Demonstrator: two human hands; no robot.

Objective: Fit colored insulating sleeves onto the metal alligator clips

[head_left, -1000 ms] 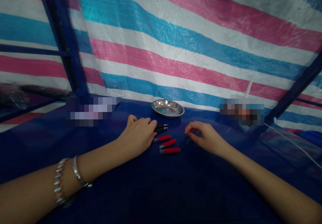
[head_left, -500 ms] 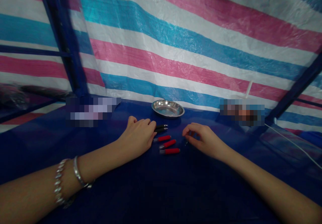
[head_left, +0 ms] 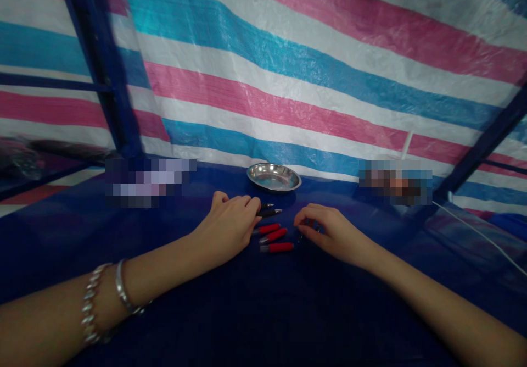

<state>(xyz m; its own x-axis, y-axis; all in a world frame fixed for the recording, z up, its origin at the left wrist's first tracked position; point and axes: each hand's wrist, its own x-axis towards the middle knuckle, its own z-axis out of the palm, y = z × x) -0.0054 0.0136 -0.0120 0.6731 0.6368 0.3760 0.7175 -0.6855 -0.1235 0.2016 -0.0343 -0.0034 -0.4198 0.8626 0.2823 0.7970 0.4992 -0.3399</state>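
Note:
My left hand (head_left: 234, 220) is closed over the near ends of two black pens (head_left: 270, 212), whose silvery tips stick out to the right past its fingers. Its grip on them is mostly hidden from above. Just below those fingers lie three short red pieces (head_left: 276, 247) with clear ends, which look like pen parts. To the right, my right hand (head_left: 319, 225) has its thumb and fingers curled together. A small shiny bit shows by its fingertips, too small and dark to name.
A round steel dish (head_left: 274, 178) stands behind the hands on the blue tabletop (head_left: 263, 312). Blurred-out items (head_left: 152, 183) lie at the back left, with others (head_left: 395, 183) at the back right. A white cord (head_left: 477, 235) runs along the right. Striped sheeting (head_left: 288, 81) hangs behind.
My left hand has shifted slightly right, and one black pen's tip now reaches farther right. My right hand has moved slightly left, nearer the red pieces.

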